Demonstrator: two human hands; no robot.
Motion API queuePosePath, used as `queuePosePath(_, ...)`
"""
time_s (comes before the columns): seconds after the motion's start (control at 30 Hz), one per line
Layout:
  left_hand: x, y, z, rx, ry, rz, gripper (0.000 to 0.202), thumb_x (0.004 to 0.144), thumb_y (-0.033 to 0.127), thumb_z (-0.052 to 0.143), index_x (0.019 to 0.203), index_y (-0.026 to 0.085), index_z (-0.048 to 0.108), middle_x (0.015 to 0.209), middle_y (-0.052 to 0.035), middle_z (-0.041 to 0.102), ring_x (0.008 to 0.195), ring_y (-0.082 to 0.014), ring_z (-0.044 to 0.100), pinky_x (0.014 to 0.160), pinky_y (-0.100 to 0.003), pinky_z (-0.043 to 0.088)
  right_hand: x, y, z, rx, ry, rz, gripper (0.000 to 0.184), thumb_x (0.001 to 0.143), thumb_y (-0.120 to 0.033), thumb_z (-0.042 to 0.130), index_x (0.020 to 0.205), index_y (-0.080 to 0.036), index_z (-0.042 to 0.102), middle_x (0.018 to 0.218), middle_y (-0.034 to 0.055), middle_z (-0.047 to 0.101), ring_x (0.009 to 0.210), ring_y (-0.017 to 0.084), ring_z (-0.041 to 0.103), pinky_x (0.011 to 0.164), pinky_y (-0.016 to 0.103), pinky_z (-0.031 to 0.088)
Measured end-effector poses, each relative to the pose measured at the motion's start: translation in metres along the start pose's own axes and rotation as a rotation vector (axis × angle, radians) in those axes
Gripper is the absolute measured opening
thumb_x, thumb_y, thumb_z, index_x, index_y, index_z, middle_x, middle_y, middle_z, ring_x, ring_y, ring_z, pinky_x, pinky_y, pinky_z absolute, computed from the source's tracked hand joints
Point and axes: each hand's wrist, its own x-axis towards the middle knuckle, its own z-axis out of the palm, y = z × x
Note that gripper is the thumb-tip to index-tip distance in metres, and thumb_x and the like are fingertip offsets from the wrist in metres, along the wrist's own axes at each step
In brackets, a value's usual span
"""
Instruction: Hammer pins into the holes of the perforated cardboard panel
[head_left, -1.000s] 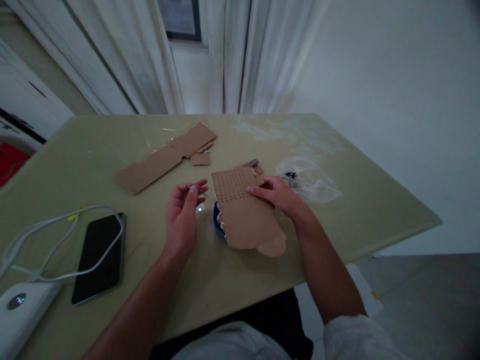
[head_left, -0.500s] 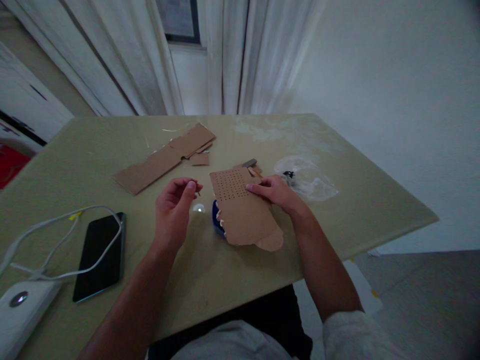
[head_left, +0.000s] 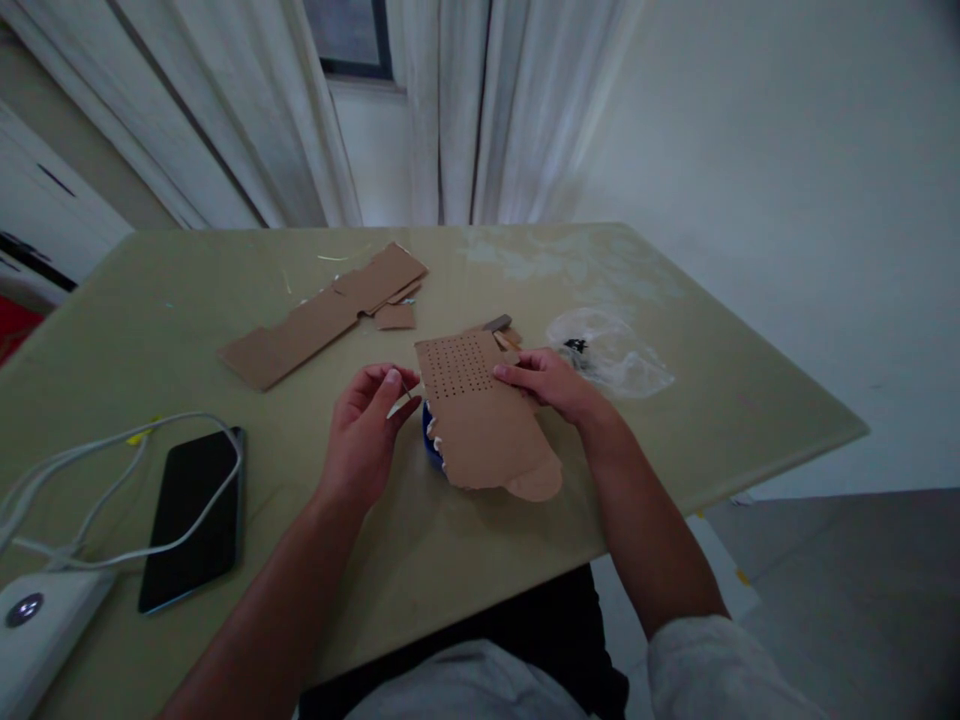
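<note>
My right hand (head_left: 544,382) grips the right edge of a brown cardboard piece (head_left: 495,440), thumb on top and fingers beneath. A grid of small dark dots or holes covers its upper part, and its left edge is ragged and torn. Under that edge part of a blue object (head_left: 432,440) shows; the cardboard hides the rest. To the left, my left hand (head_left: 371,415) pinches a thin, dark, pin-like rod (head_left: 406,388) between thumb and fingers, close beside the cardboard's left edge. Exactly what the rod is cannot be made out.
Torn cardboard strips (head_left: 322,325) lie at the back left. Behind my right hand are a grey piece (head_left: 498,323) and a clear plastic bag (head_left: 619,355) with small black bits. A phone (head_left: 191,520), white cables (head_left: 124,553) and a white power strip (head_left: 56,630) occupy the left.
My left hand has moved right, up to the cardboard's left edge, and the thin rod now shows more plainly. My right hand and the cardboard have stayed nearly still; the view has shifted slightly.
</note>
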Motion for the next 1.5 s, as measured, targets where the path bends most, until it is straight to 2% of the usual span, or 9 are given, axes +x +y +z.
queuePosePath(0.17, 0.002, -0.002, -0.003, 0.009, -0.017, -0.027, 0.042, 0.074, 0.05, 0.099, 0.089, 0.022, 0.071, 0.101, -0.0031, 0.074, 0.101, -0.0189, 0.069, 0.089, -0.033, 0.061, -0.002, -0.004, 0.004, 0.055, -0.017, 0.015, 0.052, 0.068, -0.061, 0.099, 0.09, -0.018, 0.08, 0.09, 0.0079, 0.081, 0.071, 0.016, 0.07, 0.057, 0.024, 0.052)
queuePosePath(0.43, 0.0, -0.001, -0.003, 0.015, -0.015, -0.023, 0.041, 0.075, 0.05, 0.098, 0.089, 0.022, 0.071, 0.098, -0.0022, 0.073, 0.096, -0.0164, 0.068, 0.086, -0.029, 0.059, -0.003, -0.004, 0.004, 0.117, -0.023, 0.024, 0.05, 0.067, -0.058, 0.101, 0.087, -0.017, 0.08, 0.081, 0.0048, 0.079, 0.062, 0.013, 0.065, 0.05, 0.022, 0.045)
queuePosePath(0.6, -0.001, 0.002, -0.001, -0.026, -0.018, -0.043, 0.042, 0.073, 0.048, 0.1, 0.089, 0.022, 0.071, 0.096, -0.0024, 0.074, 0.095, -0.0168, 0.069, 0.087, -0.03, 0.059, -0.002, 0.0, 0.002, 0.203, -0.059, 0.019, 0.053, 0.066, -0.059, 0.102, 0.091, -0.017, 0.08, 0.086, 0.0056, 0.08, 0.067, 0.014, 0.068, 0.059, 0.025, 0.054)
queuePosePath(0.73, -0.001, 0.003, 0.001, -0.05, -0.014, -0.052, 0.043, 0.071, 0.047, 0.101, 0.087, 0.021, 0.07, 0.094, -0.0015, 0.073, 0.093, -0.0165, 0.069, 0.086, -0.03, 0.059, 0.0, 0.003, 0.001, 0.191, -0.064, 0.034, 0.059, 0.063, -0.064, 0.102, 0.089, -0.017, 0.079, 0.083, 0.005, 0.079, 0.066, 0.014, 0.067, 0.057, 0.024, 0.052)
queuePosePath(0.87, 0.0, 0.003, 0.001, -0.077, -0.014, -0.058, 0.042, 0.071, 0.044, 0.101, 0.089, 0.022, 0.07, 0.095, -0.0005, 0.072, 0.094, -0.0166, 0.069, 0.087, -0.032, 0.059, 0.001, 0.004, 0.0, 0.16, -0.058, 0.031, 0.058, 0.068, -0.067, 0.099, 0.089, -0.018, 0.078, 0.081, 0.0052, 0.078, 0.066, 0.015, 0.067, 0.057, 0.025, 0.052)
queuePosePath(1.17, 0.0, 0.0, 0.0, 0.027, 0.004, -0.018, 0.038, 0.077, 0.049, 0.096, 0.088, 0.022, 0.07, 0.096, -0.0008, 0.072, 0.091, -0.0154, 0.067, 0.084, -0.028, 0.054, -0.001, -0.001, 0.005, 0.049, 0.004, 0.029, 0.048, 0.079, -0.064, 0.092, 0.09, -0.02, 0.076, 0.083, 0.008, 0.079, 0.073, 0.021, 0.071, 0.059, 0.031, 0.056)
queuePosePath(1.27, 0.0, -0.002, -0.003, 0.1, 0.008, 0.059, 0.031, 0.084, 0.048, 0.091, 0.09, 0.024, 0.072, 0.098, -0.0007, 0.074, 0.089, -0.0142, 0.066, 0.081, -0.026, 0.051, -0.002, -0.004, 0.007, 0.065, -0.005, 0.034, 0.049, 0.075, -0.064, 0.094, 0.093, -0.021, 0.077, 0.089, 0.0089, 0.08, 0.075, 0.021, 0.072, 0.062, 0.031, 0.057)
queuePosePath(1.37, 0.0, -0.003, -0.004, 0.218, 0.008, 0.172, 0.024, 0.092, 0.046, 0.085, 0.096, 0.025, 0.075, 0.101, -0.0026, 0.078, 0.089, -0.0154, 0.067, 0.082, -0.028, 0.051, -0.003, -0.006, 0.007, 0.058, -0.011, 0.026, 0.056, 0.069, -0.067, 0.095, 0.091, -0.02, 0.074, 0.087, 0.0062, 0.077, 0.068, 0.016, 0.066, 0.057, 0.028, 0.052)
queuePosePath(1.5, -0.003, 0.0, -0.001, 0.311, -0.016, 0.28, 0.021, 0.096, 0.044, 0.082, 0.101, 0.025, 0.076, 0.099, -0.0043, 0.082, 0.092, -0.0197, 0.072, 0.088, -0.034, 0.055, -0.005, -0.006, 0.005, -0.074, 0.053, -0.035, 0.062, 0.074, -0.079, 0.086, 0.085, -0.021, 0.067, 0.065, -0.004, 0.057, 0.05, 0.008, 0.044, 0.043, 0.022, 0.028)
